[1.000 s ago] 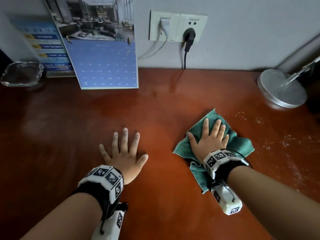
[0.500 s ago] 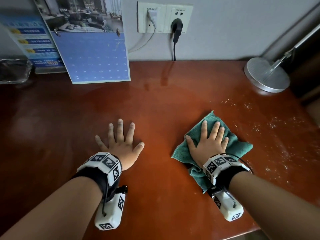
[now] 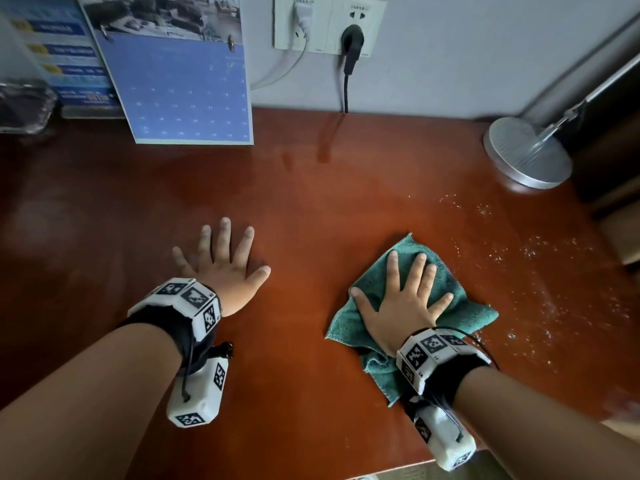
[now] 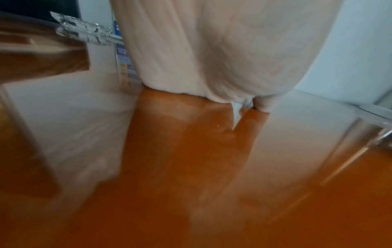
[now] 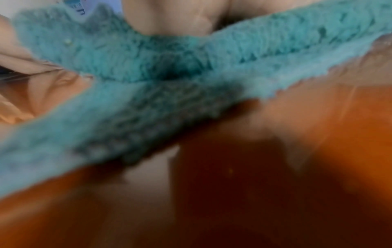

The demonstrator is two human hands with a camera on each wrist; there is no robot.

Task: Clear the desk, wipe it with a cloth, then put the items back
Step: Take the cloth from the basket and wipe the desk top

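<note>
Reddish-brown desk (image 3: 311,209) fills the frame beneath a grey wall, a blue calendar (image 3: 183,91) at upper left. At lower right, the right hand (image 3: 398,303) presses flat, fingers spread, on a teal cloth (image 3: 460,306). The left hand (image 3: 225,268) lies flat, fingers splayed, on bare wood at centre-left.

Desk (image 3: 311,202): left hand (image 3: 225,271) flat at front centre, right hand (image 3: 401,303) flat on cloth (image 3: 467,313) to its right; calendar (image 3: 183,95) back left against wall, glass dish (image 3: 24,105) left of it, lamp base (image 3: 523,154) back right.
</note>
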